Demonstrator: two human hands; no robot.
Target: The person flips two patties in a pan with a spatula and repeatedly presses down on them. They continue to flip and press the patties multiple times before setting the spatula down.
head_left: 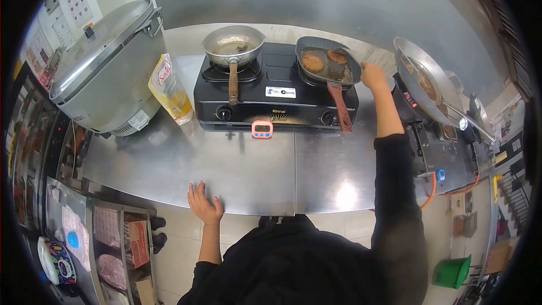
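My right hand (373,75) is closed around the handle of a spatula (351,55), reaching over the right side of a dark frying pan (305,43). The spatula's far end is at the right one of two browned patties (312,62) frying in oil; its exact contact is hard to make out. The pan sits on the right burner of a black gas stove (276,68), its reddish-brown handle (340,107) pointing toward me. My left hand (205,204) lies with fingers spread at the front edge of the steel table (248,175), holding nothing.
A saucepan (233,45) with some oil occupies the left burner. An orange timer (262,130) stands before the stove. Left are an oil pouch (171,91) and a large metal cooker (113,73). A large wok (420,79) is at right, with a green bin (453,272) below.
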